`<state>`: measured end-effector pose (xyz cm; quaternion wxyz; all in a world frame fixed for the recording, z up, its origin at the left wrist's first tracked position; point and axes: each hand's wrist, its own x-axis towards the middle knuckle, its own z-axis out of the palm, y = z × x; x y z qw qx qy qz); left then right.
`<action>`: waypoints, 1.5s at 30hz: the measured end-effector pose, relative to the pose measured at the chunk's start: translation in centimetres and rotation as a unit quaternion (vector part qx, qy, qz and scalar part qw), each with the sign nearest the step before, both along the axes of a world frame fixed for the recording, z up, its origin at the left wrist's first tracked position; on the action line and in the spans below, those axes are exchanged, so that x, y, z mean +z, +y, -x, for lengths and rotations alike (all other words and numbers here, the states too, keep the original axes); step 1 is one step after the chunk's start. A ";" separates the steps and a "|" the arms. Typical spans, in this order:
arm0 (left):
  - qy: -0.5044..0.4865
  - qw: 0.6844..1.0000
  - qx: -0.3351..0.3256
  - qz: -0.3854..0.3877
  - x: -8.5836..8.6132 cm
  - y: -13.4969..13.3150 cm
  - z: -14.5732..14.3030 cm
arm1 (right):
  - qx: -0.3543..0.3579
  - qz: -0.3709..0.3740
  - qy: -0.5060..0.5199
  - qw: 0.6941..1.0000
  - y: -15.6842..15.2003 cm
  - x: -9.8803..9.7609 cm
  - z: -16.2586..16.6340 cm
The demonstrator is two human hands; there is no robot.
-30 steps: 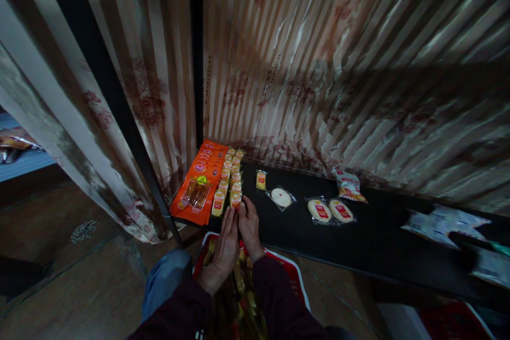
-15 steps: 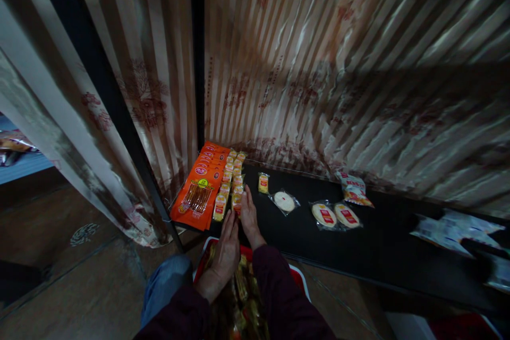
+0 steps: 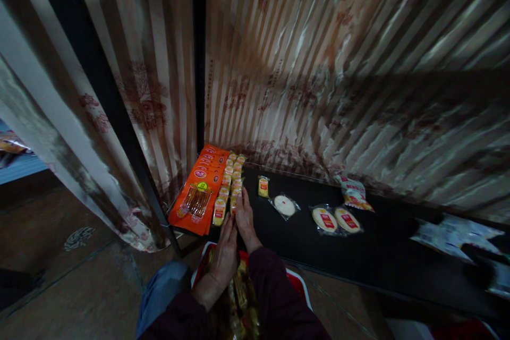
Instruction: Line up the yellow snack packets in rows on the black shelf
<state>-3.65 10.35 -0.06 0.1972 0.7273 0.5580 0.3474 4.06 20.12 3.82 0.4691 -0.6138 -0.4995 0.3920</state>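
Small yellow wrapped cakes (image 3: 219, 209) lie in two overlapping rows on the black shelf (image 3: 279, 234). My right hand (image 3: 245, 218) lies flat along the right side of the right row, fingers straight and pressed against the packets. My left hand (image 3: 223, 261) reaches up from below with its fingers stretched out, the tips at the front end of that same row. Both hands partly cover the front packet there. To the left of the rows lie overlapping orange snack bags (image 3: 195, 194). Under my forearms stands a red and white basket (image 3: 297, 284) filled with yellow wrapped packets (image 3: 240, 292).
Farther right on the shelf are a single yellow cake packet (image 3: 263, 186), a round white wrapped cake (image 3: 284, 205), two round red-labelled cakes (image 3: 336, 219), a crumpled snack bag (image 3: 354, 192) and pale blue bags (image 3: 454, 236). A black post (image 3: 139, 162) and striped curtain (image 3: 298, 79) border the shelf.
My right hand has moved slightly left and now covers more of the front packet in the right row. My left hand stays almost in place. The view has shifted a little.
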 end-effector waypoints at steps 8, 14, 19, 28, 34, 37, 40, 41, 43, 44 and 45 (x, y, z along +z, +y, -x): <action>0.009 1.000 -0.015 -0.003 -0.2 -0.2 0.2 | -0.006 0.004 -0.043 0.999 0.3 -0.1 -0.1; 0.039 0.999 -0.010 -0.036 -0.1 -0.4 0.3 | -0.011 0.022 -0.049 0.999 0.1 0.1 -0.3; 0.069 0.993 -0.005 -0.099 0.4 -0.7 0.6 | -0.014 0.020 -0.044 0.999 -0.7 0.0 -0.4; 0.081 0.984 0.051 -0.150 0.7 -1.2 1.2 | -0.028 -0.001 -0.046 0.999 -1.4 0.0 -0.2; 0.062 0.982 0.101 -0.147 1.1 -0.6 1.4 | -0.031 -0.004 -0.046 0.998 -1.9 -0.2 -0.4; 0.057 0.980 0.138 -0.131 1.8 0.4 1.4 | -0.033 -0.007 -0.044 0.998 -1.9 -0.3 -0.4; 0.065 0.977 0.168 -0.115 2.8 1.7 1.4 | -0.032 -0.002 -0.047 0.998 -1.8 -0.3 -0.3; 0.068 0.976 0.172 -0.111 3.1 2.1 1.4 | -0.032 0.001 -0.048 0.998 -1.8 -0.3 -0.2; 0.073 0.976 0.176 -0.103 3.6 2.8 1.5 | -0.035 0.002 -0.054 0.998 -1.8 -0.2 -0.2; 0.075 0.976 0.177 -0.100 3.7 3.2 1.6 | -0.036 -0.002 -0.058 0.998 -1.8 -0.2 -0.2; 0.076 0.976 0.177 -0.098 3.8 3.5 1.7 | -0.036 -0.005 -0.062 0.997 -1.9 -0.1 -0.1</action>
